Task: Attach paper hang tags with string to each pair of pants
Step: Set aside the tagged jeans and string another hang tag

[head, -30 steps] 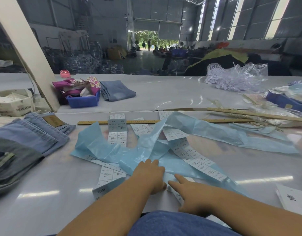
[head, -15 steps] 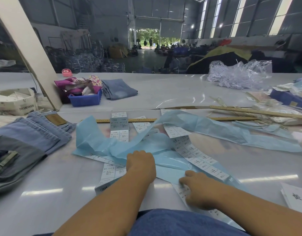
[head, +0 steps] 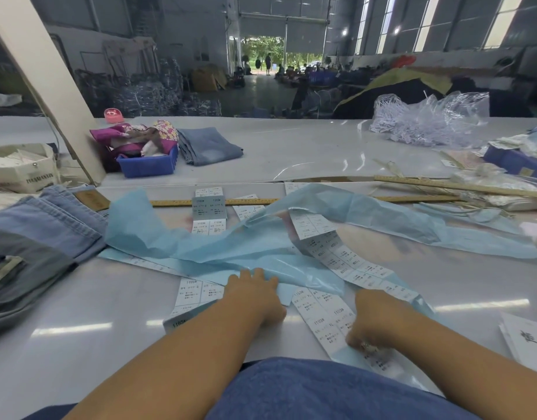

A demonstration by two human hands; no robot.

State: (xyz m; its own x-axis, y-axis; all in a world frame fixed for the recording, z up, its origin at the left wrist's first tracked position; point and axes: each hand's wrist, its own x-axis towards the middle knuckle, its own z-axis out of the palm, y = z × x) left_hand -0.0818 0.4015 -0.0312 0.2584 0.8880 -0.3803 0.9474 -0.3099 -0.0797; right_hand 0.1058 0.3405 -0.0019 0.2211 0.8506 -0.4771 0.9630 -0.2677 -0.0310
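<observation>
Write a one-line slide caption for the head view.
Both hands, left and right, work printed label strips tangled in blue backing paper beside folded jeans.

Two hands (head: 255,295) (head: 373,322), two wooden rulers (head: 321,201) (head: 443,184), two blue bins (head: 146,166) (head: 515,162) (one partly hidden), several label strips (head: 337,253).

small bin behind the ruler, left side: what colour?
Blue bin, seen in the head view.

pale blue backing paper (head: 231,253), white printed labels (head: 324,316), faded blue jeans (head: 46,225), royal blue bin (head: 147,165), yellow ruler (head: 252,202).
</observation>
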